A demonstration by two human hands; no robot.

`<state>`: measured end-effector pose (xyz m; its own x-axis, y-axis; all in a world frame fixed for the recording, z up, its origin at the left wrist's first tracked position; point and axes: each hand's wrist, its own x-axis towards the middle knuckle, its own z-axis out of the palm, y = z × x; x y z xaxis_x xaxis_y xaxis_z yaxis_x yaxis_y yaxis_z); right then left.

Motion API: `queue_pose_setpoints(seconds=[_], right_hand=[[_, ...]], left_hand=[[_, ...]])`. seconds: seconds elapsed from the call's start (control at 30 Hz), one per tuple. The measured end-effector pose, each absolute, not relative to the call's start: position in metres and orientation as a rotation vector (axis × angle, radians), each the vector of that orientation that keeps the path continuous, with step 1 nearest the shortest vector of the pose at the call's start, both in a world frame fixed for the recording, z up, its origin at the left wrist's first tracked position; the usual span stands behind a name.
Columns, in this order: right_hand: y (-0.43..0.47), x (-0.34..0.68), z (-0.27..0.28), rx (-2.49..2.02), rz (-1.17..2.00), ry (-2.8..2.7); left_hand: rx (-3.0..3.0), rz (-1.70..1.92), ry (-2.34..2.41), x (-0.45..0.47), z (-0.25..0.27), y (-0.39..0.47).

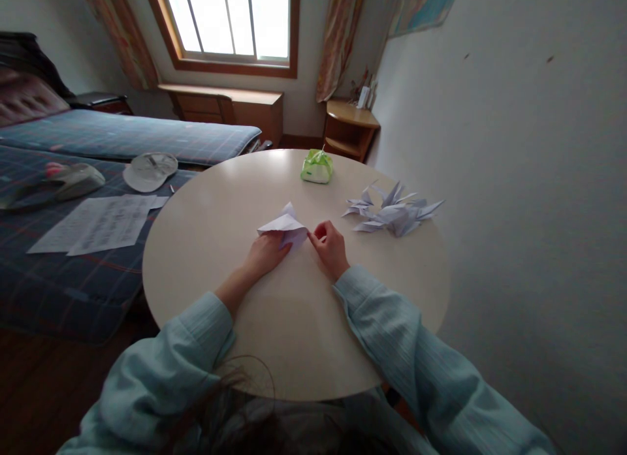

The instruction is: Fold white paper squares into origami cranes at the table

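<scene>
A partly folded sheet of white paper is between my hands, over the middle of the round table. My left hand grips its near left part, the thumb on the near side and the other fingers hidden under the paper. With thumb and forefinger, my right hand pinches the paper's right corner. To the right lies a pile of folded paper cranes with pointed wings and tails, apart from both hands.
A green and white tissue pack stands near the table's far edge. Left of the table, a bed with a plaid cover bears printed sheets and a white cap. A bare wall runs close along the right.
</scene>
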<state>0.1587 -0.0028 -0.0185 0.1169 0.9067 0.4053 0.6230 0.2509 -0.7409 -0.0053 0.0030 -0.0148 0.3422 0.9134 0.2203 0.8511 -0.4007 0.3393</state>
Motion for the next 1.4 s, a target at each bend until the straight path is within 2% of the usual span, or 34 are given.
queue_pose_setpoints(seconds=[0.87, 1.2, 1.4], right_hand=[[-0.005, 0.155, -0.018, -1.348, 0.422, -1.793], [-0.013, 0.151, -0.015, -1.052, 0.546, -1.916], [-0.014, 0.15, -0.014, -1.029, 0.553, -1.887]], left_hand=[[2.376, 0.631, 1.365, -0.008, -0.016, 0.006], [2.354, 0.695, 1.374, -0.009, -0.018, 0.006], [2.385, 0.708, 1.335, -0.009, -0.019, 0.006]])
